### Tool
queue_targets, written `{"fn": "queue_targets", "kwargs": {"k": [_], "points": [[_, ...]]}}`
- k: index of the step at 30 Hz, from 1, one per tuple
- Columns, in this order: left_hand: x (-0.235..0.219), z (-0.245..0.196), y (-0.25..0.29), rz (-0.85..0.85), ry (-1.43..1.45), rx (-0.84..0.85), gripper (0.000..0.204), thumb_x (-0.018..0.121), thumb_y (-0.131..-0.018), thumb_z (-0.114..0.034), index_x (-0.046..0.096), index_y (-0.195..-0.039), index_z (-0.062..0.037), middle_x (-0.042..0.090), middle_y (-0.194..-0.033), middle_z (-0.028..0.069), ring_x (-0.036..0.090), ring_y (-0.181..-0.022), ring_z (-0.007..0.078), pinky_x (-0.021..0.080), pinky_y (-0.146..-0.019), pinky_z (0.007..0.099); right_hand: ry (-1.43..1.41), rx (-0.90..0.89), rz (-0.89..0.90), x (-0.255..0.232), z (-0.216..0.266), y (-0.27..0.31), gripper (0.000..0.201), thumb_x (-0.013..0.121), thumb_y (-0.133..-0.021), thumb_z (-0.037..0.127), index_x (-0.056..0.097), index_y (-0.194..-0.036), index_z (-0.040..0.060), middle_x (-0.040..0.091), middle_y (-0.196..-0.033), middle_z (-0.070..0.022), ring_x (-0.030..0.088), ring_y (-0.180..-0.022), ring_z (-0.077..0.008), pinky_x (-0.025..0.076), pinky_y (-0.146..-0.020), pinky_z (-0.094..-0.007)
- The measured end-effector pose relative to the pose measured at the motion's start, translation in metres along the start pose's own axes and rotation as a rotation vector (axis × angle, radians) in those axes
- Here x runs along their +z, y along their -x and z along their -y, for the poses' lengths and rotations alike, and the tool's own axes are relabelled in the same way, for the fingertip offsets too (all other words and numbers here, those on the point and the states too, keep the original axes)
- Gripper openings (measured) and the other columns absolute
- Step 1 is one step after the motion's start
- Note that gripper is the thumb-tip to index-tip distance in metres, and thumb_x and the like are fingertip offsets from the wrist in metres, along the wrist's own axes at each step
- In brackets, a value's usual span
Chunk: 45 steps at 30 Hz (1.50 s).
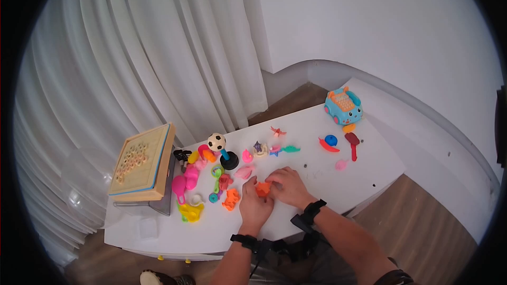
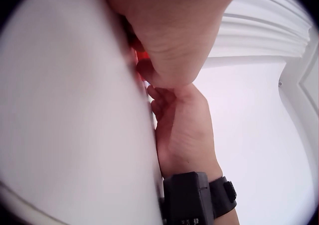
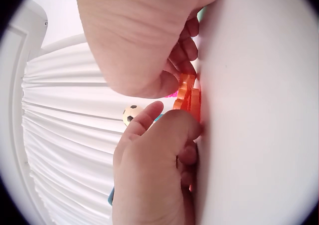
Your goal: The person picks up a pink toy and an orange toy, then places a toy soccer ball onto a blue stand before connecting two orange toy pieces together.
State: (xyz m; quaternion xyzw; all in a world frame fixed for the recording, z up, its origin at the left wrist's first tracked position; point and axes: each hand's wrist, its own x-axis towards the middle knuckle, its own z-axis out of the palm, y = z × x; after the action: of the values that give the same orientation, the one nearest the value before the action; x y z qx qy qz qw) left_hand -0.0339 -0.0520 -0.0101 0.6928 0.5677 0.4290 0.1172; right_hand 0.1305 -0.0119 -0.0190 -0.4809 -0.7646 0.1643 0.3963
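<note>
A small orange plastic shape with a notched edge [image 1: 262,189] is close to the white tabletop [image 1: 301,216] between both hands. My right hand [image 1: 289,187] pinches its far side with bent fingers and thumb. From the near side, my left hand [image 1: 255,208] holds it between thumb and fingers, the thumb lying along its lower edge in the right wrist view. Part of the orange shape [image 3: 187,98] shows there between the fingertips; the palms cover most of it in the left wrist view. A similar orange piece [image 1: 230,199] lies just left of my left hand.
Left of the hands lie several toys, among them a yellow piece [image 1: 191,211], a pink scoop [image 1: 179,187] and a football on a stand [image 1: 216,142]. A wooden board box [image 1: 140,163] stands at the left end. A toy phone [image 1: 344,106] sits at the far right corner.
</note>
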Motion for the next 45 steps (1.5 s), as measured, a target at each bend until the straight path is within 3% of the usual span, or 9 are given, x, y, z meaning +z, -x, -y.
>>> {"fn": "queue_targets", "kwargs": {"k": [9,11,17,21,23,26,30,38,45], "points": [[0.004,0.013,0.001,0.064,-0.018,-0.040,0.064,0.067,-0.082,-0.002,0.050,-0.144,-0.0006,0.059,-0.135,0.0254,0.065,-0.114,0.0446,0.057,-0.093,0.0476,0.100,-0.050,0.021,-0.001,0.002,0.002,0.029,0.070,-0.083,0.016,0.077,-0.111,0.0171,0.069,-0.121,-0.0035,0.059,-0.120,-0.0296,0.045,-0.104,-0.0459],[0.006,0.022,0.001,0.020,-0.015,0.069,0.059,0.068,-0.083,0.003,0.053,-0.140,0.0036,0.067,-0.124,0.0223,0.069,-0.098,0.0333,0.056,-0.085,0.0424,0.076,-0.061,0.002,0.001,-0.004,0.002,0.028,0.070,-0.085,0.016,0.077,-0.112,0.0163,0.069,-0.119,-0.0036,0.059,-0.120,-0.0295,0.046,-0.104,-0.0457],[-0.001,0.016,0.006,0.061,0.102,0.026,0.049,0.075,-0.089,-0.003,0.058,-0.135,0.0022,0.073,-0.112,0.0128,0.060,-0.060,0.0172,0.051,-0.061,0.0339,0.041,-0.030,-0.018,0.001,-0.005,0.002,0.025,0.067,-0.089,0.013,0.075,-0.113,0.0118,0.070,-0.117,-0.0051,0.060,-0.115,-0.0297,0.046,-0.101,-0.0449],[-0.006,0.005,0.006,0.072,0.106,-0.013,0.047,0.075,-0.092,-0.006,0.059,-0.135,0.0012,0.073,-0.109,0.0125,0.061,-0.063,0.0179,0.052,-0.062,0.0345,-0.001,-0.013,-0.056,0.004,-0.008,0.001,0.027,0.064,-0.089,0.011,0.074,-0.114,0.0120,0.071,-0.118,-0.0060,0.061,-0.114,-0.0300,0.046,-0.102,-0.0445],[-0.007,0.004,0.006,0.114,0.100,-0.097,0.048,0.073,-0.094,-0.010,0.057,-0.138,0.0004,0.072,-0.118,0.0190,0.070,-0.077,0.0309,0.057,-0.073,0.0408,-0.009,-0.008,-0.061,0.006,-0.010,0.001,0.028,0.063,-0.088,0.011,0.075,-0.114,0.0128,0.071,-0.119,-0.0064,0.061,-0.115,-0.0301,0.045,-0.103,-0.0444],[0.002,0.017,0.007,0.057,0.050,-0.013,0.046,0.071,-0.095,-0.009,0.057,-0.138,0.0001,0.071,-0.118,0.0192,0.070,-0.083,0.0315,0.057,-0.075,0.0409,-0.036,0.009,0.029,-0.003,-0.003,0.001,0.032,0.067,-0.086,0.015,0.075,-0.116,0.0153,0.072,-0.120,-0.0054,0.060,-0.118,-0.0298,0.045,-0.104,-0.0445],[-0.005,0.005,0.006,0.092,0.051,-0.061,0.046,0.071,-0.095,-0.009,0.057,-0.139,0.0000,0.070,-0.117,0.0192,0.070,-0.087,0.0323,0.057,-0.078,0.0409,0.107,-0.014,0.047,-0.005,0.006,0.002,0.035,0.074,-0.081,0.023,0.076,-0.116,0.0170,0.072,-0.119,-0.0036,0.059,-0.120,-0.0284,0.044,-0.106,-0.0450],[-0.006,-0.001,0.007,0.040,0.101,-0.091,0.046,0.069,-0.094,-0.006,0.055,-0.138,0.0001,0.064,-0.128,0.0199,0.065,-0.077,0.0302,0.055,-0.073,0.0421,0.045,0.034,0.079,-0.003,-0.001,0.002,0.029,0.075,-0.082,0.024,0.077,-0.108,0.0125,0.072,-0.112,-0.0049,0.059,-0.119,-0.0295,0.045,-0.104,-0.0457],[-0.003,0.007,0.008,0.040,0.071,-0.019,0.044,0.068,-0.094,-0.004,0.056,-0.136,0.0002,0.065,-0.126,0.0201,0.067,-0.079,0.0302,0.055,-0.073,0.0414,0.133,-0.013,-0.038,0.000,0.002,0.002,0.028,0.079,-0.080,0.025,0.075,-0.105,0.0124,0.070,-0.116,-0.0063,0.059,-0.117,-0.0314,0.046,-0.101,-0.0453]]}}
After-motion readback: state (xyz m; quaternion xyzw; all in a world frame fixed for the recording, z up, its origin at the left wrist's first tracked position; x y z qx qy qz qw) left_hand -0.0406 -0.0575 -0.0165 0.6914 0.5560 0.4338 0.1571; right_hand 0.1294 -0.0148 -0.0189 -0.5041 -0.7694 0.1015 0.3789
